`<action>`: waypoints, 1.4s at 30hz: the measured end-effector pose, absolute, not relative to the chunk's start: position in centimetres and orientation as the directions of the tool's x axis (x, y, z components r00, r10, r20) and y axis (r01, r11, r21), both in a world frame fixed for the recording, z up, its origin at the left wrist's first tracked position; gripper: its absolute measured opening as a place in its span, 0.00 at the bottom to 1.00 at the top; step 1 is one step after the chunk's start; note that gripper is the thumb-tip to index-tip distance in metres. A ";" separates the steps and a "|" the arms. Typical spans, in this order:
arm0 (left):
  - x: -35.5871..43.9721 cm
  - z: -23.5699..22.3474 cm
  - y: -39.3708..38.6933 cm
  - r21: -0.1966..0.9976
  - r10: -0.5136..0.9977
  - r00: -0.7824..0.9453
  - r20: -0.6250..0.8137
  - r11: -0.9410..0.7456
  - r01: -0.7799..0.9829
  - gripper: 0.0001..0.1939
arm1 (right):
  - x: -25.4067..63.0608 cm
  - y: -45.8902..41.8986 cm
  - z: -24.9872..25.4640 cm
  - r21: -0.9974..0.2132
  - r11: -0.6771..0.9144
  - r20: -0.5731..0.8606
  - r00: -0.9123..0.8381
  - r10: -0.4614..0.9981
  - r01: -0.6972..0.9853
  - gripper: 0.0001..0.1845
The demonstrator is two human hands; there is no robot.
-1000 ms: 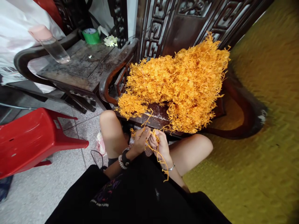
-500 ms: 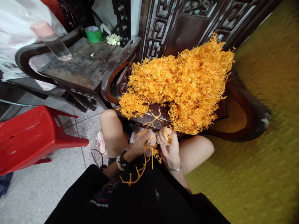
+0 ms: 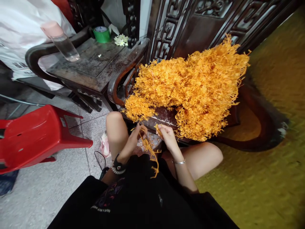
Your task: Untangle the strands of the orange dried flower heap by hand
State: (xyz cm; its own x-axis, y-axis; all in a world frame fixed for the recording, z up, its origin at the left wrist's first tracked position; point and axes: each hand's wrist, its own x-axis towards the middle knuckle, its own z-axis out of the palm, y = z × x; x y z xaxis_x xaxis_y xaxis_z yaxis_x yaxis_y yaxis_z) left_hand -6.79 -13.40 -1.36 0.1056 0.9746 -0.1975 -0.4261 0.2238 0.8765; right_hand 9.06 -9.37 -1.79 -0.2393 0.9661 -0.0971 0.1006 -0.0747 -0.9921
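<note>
The biggest thing is the carved wooden chair [image 3: 164, 115], just ahead of both grips. On its seat, in front of the hands and reaching off to the right, sits a huge fluffy heap of orange sprigs [image 3: 197, 89]. A red plastic seat [image 3: 38, 133] is well off to the left of the left grip. Ahead of that grip and to its left is a dark wooden surface [image 3: 83, 68], with a pink-topped bottle [image 3: 65, 47] on it.

The left hand [image 3: 134, 137] has its fingers pinched around a loose orange sprig [image 3: 149, 149], which hangs down toward the lap. The right hand [image 3: 168, 135], a little apart from it, pinches a tiny orange piece [image 3: 158, 129]. Both grips are closed on something.

Judging by this, one sprig seems half sorted: the small bit is in one hand, and the long, branchy part is in the other. The heap looks very big, so lots seems left, but I can't tell which bits of it are finished.
</note>
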 end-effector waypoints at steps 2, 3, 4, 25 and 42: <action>-7.9 -1.3 -13.3 0.868 0.986 0.054 -0.160 0.167 -0.468 0.25 | 8.8 -7.5 -2.5 -0.973 0.012 -0.053 -0.276 0.960 0.230 0.23; -8.5 -1.2 -13.3 0.857 0.989 0.036 -0.144 0.143 -0.495 0.24 | 8.5 -6.4 -2.8 -0.946 0.088 -0.007 -0.292 0.956 0.311 0.24; -9.1 -1.1 -13.3 0.842 0.989 0.023 -0.143 0.134 -0.522 0.22 | 8.0 -5.2 -3.0 -0.896 0.185 0.052 -0.320 0.946 0.403 0.24; -13.7 1.3 -13.5 0.166 0.960 -0.053 -0.276 -0.006 -0.986 0.14 | -1.9 5.8 -7.6 -0.449 0.613 0.336 -0.513 0.790 0.650 0.26; -12.7 1.1 -13.5 0.636 0.978 -0.057 -0.202 0.087 -0.767 0.22 | 5.9 -11.6 -2.5 -0.696 -0.708 -0.352 -0.803 0.481 -0.120 0.29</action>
